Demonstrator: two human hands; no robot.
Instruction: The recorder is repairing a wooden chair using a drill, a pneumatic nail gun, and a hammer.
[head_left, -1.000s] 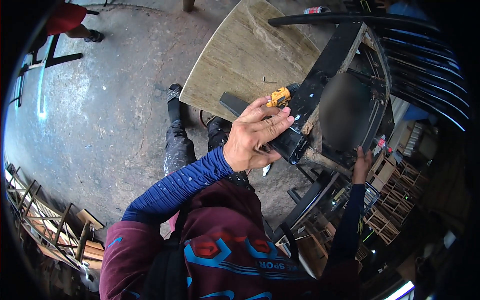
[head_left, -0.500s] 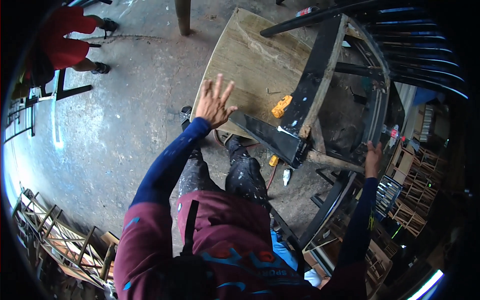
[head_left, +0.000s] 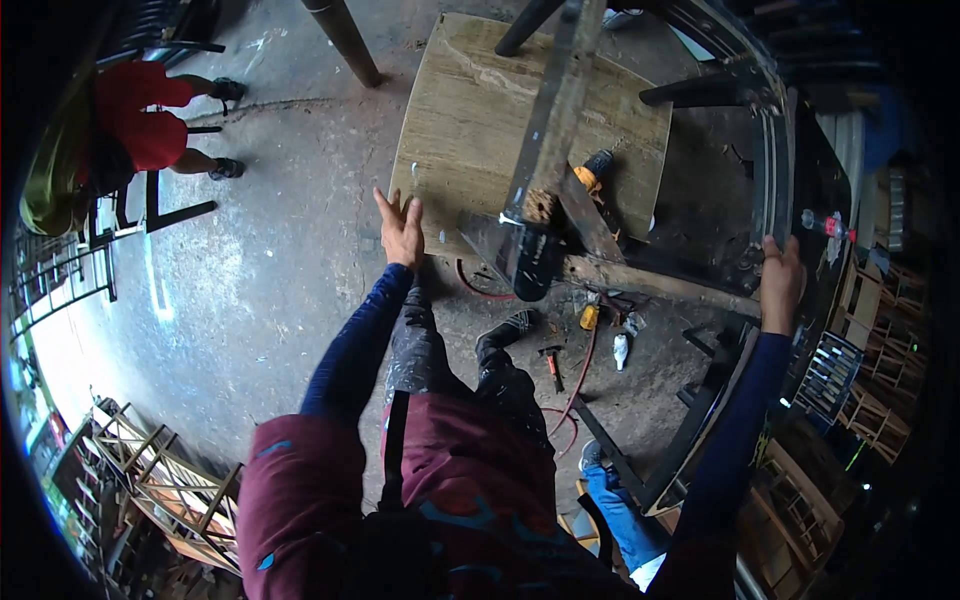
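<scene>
Gripping corner of blk frame (head_left: pixel 665 280) w/ R hand (head_left: pixel 782 283), fingers curled on edge. Holding L hand (head_left: pixel 403 234) splayed just beside wooden board (head_left: pixel 455 130); can't tell if touching. Note blk frame partly over wooden board, reaching R. See drill (head_left: pixel 587 180) on board; hammer (head_left: pixel 554 370), red hose (head_left: pixel 579 385) on floor (head_left: pixel 270 250); farther L, another person (head_left: pixel 150 115).

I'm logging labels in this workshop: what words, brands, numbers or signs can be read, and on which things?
Nothing can be read clearly.
Maroon shirt: front print too dark and blurred.
Bottle with a red label, near the right hand: too small.
Yellow and black power tool: any marking too small.
White item on the floor: any marking too small.
Black wooden frame, held by the right hand: no lettering made out.
</scene>
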